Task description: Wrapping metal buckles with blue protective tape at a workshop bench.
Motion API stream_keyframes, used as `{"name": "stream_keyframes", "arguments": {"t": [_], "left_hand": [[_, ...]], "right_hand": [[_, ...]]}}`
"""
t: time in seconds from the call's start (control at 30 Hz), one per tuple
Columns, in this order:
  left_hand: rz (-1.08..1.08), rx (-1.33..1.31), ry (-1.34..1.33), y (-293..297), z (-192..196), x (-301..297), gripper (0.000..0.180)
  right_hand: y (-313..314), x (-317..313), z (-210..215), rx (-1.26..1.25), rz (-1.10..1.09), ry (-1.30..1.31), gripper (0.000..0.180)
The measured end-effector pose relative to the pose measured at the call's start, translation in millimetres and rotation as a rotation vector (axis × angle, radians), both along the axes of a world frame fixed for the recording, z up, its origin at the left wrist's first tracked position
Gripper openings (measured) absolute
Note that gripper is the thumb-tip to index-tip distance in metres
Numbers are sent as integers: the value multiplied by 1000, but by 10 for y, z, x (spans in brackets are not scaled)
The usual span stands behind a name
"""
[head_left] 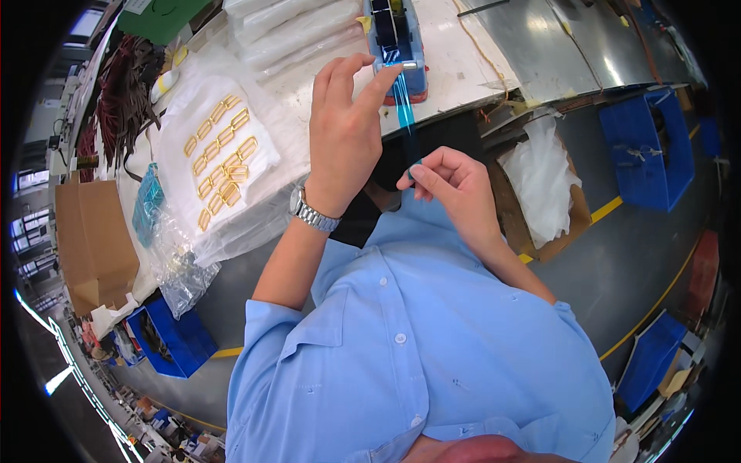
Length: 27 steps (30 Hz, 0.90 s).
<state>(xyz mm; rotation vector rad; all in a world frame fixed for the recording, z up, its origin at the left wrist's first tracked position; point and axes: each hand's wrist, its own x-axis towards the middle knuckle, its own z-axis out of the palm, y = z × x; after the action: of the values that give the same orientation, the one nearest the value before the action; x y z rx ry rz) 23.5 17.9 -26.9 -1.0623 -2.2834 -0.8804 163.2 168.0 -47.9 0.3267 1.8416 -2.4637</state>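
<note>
A strip of clear bluish tape stretches from a blue tape dispenser toward me over the bench's front edge. My right hand pinches its loose end between thumb and fingertips. My left hand, with a metal-banded watch on its wrist, is at the dispenser's front. Its fingers are bent and spread apart, one tip by the tape where it leaves the cutter. To the left, gold-coloured metal buckles lie in several rows on a white sheet.
Clear plastic-wrapped bundles lie behind the buckles. A brown cardboard box stands left. At right are an open carton with white plastic and a blue bin. Another blue bin sits on the floor at lower left.
</note>
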Motion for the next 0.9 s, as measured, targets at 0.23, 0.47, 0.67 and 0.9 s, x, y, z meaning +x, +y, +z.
{"name": "stream_keyframes", "arguments": {"t": [0.23, 0.47, 0.67, 0.9], "left_hand": [[-14, -29, 111, -35, 17, -94, 57], [24, 23, -31, -189, 193, -1, 45], [351, -212, -95, -1521, 375, -108, 14], [306, -511, -56, -1990, 215, -238, 8]], "right_hand": [[-49, -26, -239, -67, 11, 42, 11], [-54, -36, -77, -146, 39, 23, 7], [-13, 7, -82, -51, 13, 53, 9], [-27, -31, -70, -56, 63, 44, 13]]}}
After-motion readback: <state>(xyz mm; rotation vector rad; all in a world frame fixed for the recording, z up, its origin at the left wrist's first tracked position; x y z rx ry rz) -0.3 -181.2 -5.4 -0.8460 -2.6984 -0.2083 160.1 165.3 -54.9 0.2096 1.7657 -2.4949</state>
